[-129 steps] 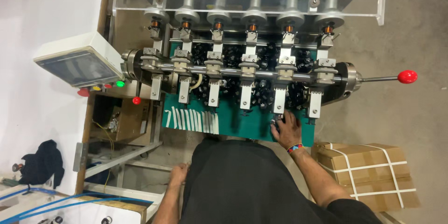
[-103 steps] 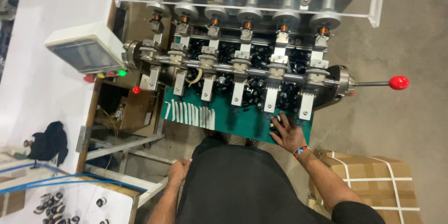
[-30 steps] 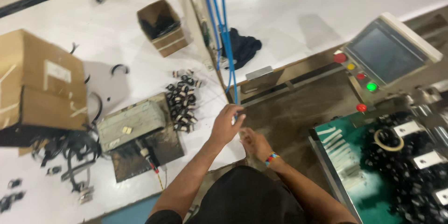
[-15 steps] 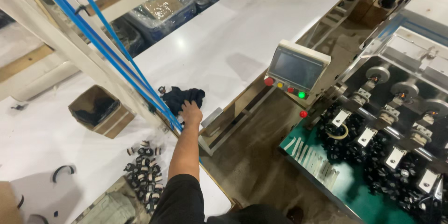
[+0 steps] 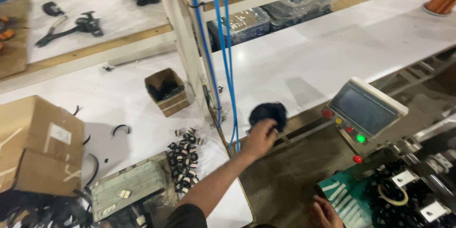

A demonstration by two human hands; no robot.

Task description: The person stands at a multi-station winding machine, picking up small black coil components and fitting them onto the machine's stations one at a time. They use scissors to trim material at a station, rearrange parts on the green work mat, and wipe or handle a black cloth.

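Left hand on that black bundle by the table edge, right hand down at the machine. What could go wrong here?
1. The left hand grips the black bundle right beside the blue cables; lifting it might snag them.
2. The bundle is blurred, so how firm the hold is cannot be told; it may drop into the gap below the white table.
3. The right hand rests at the green tray while the view is turned toward the table, so it could stray into the machine parts.

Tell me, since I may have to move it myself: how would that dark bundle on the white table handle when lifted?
The dark bundle looks rumpled and shapeless, so it is probably soft cloth that flops. The left hand grips its edge alone, suggesting it is light. It seems unlikely to roll or break.
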